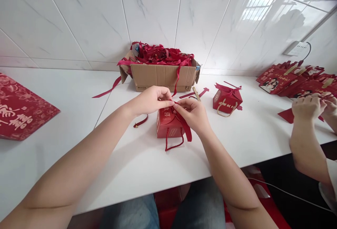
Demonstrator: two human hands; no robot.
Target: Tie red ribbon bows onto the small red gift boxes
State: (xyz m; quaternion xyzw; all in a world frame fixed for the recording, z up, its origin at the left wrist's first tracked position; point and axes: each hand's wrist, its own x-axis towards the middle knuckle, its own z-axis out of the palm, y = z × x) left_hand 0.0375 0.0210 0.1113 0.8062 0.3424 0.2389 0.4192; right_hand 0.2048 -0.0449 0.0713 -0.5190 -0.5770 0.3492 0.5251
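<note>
A small red gift box (163, 131) with gold lettering stands on the white table in front of me, its red rope handle (174, 148) drooping over the near side. Across its top runs a red ribbon (186, 130), one end hanging down on the right. My left hand (155, 99) pinches the ribbon above the box lid from the left. From the right, my right hand (191, 112) pinches it close by, fingertips almost meeting the left ones. Fingers partly cover the spot where the ribbon crosses. Left of the box lies a short dark red strap (140, 121) with a gold bit.
Against the tiled wall sits a cardboard box (158, 76) heaped with red ribbons. A finished-looking red box (226, 99) with a bow stands right of me, scissors (196, 94) nearby. Red bags (279, 79) and a co-worker's hands (309, 106) are far right; a large red bag (25, 111) lies left.
</note>
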